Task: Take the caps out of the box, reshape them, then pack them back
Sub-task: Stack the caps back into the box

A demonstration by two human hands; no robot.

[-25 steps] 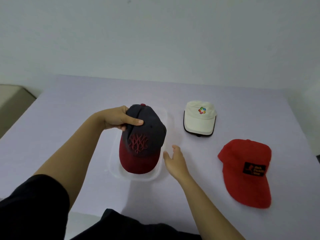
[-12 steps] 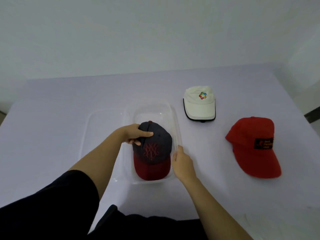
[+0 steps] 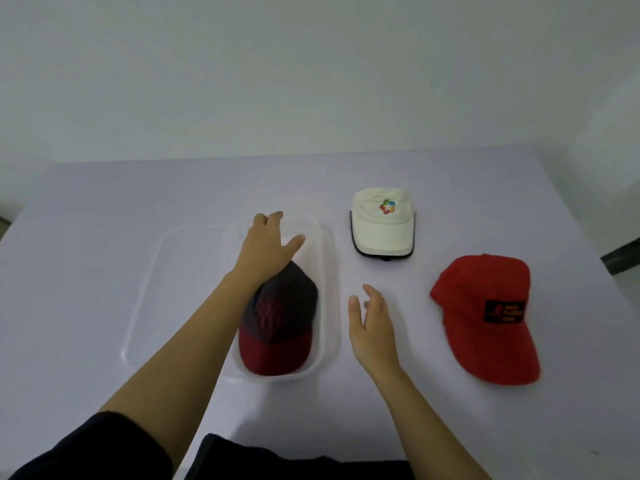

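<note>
A dark grey cap with a red brim [image 3: 278, 320] lies in the clear plastic box [image 3: 329, 271], brim toward me. My left hand [image 3: 266, 247] hovers over the far half of the box with fingers spread, holding nothing. My right hand [image 3: 372, 323] is open just right of the box, apart from its wall. A cream cap with a coloured logo [image 3: 382, 225] sits on the table beyond the box to the right. Further right lies a red cap with a black patch [image 3: 485, 317].
The clear box lid [image 3: 162, 271] lies flat just left of the box. Everything rests on a pale lilac table [image 3: 104, 202] against a white wall. The table's right edge [image 3: 595, 251] lies just beyond the red cap.
My left hand let go of the dark cap, which now lies in the box, and moved forward past it. My right hand came off the box wall and opened.
</note>
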